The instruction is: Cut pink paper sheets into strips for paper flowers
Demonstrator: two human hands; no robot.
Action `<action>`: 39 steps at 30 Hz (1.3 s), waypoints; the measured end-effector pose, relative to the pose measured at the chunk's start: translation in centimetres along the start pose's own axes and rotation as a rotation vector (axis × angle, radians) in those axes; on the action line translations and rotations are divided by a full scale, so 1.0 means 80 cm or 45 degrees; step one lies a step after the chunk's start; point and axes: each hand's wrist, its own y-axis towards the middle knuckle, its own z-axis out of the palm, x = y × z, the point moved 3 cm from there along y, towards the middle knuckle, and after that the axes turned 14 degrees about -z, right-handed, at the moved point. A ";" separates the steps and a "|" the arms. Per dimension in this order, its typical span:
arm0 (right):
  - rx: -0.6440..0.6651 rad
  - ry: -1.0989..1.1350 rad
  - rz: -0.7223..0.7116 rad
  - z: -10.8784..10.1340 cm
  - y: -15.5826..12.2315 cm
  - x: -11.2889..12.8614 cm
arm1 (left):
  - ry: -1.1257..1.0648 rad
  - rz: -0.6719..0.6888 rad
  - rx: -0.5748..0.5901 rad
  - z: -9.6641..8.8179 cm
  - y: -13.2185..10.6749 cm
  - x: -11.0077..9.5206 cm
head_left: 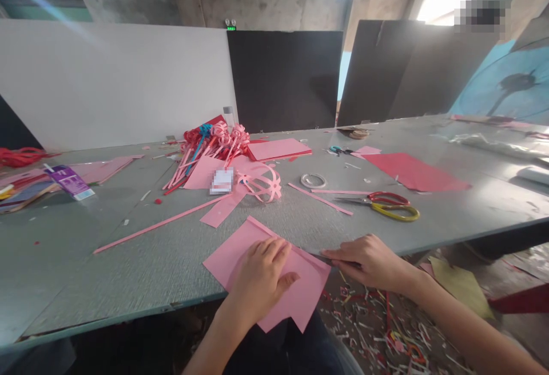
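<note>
Here the pink paper sheet (234, 266) is held down at the front edge of the counter (141, 283), partly overhanging, by the left hand (261, 275), its fingers laid out flat. At the sheet's right corner, a slim dark tool (328, 255) is gripped in the right hand's (369, 260) curled fingers. Beyond, red-and-yellow-handled scissors (394, 212) are seen lying.

2 hands: left hand (261, 272), right hand (371, 260). 1 pink paper (309, 289) near, under the left; 1 thin dark tool (350, 264) in the right. Scissors: 2 pairs, 1 red-and-yellow pair (374, 203) right, 1 teal pair (339, 150) far. 2 loose pink strips (320, 199) beside the red-and-yellow pair. 1 tape roll (313, 186) mid-table. 1 purple carton (71, 182) left. 1 bottle (228, 114) far. 1 fan (518, 82) far right. Floor scraps (373, 320): too many to count.
</note>
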 end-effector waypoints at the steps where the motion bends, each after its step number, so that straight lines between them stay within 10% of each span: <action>1: -0.001 -0.007 -0.001 0.000 0.000 0.000 | -0.005 0.001 -0.004 0.001 0.000 0.001; 39: -0.129 -0.061 -0.019 0.008 0.042 -0.010 | -0.087 0.033 -0.032 0.007 -0.004 0.007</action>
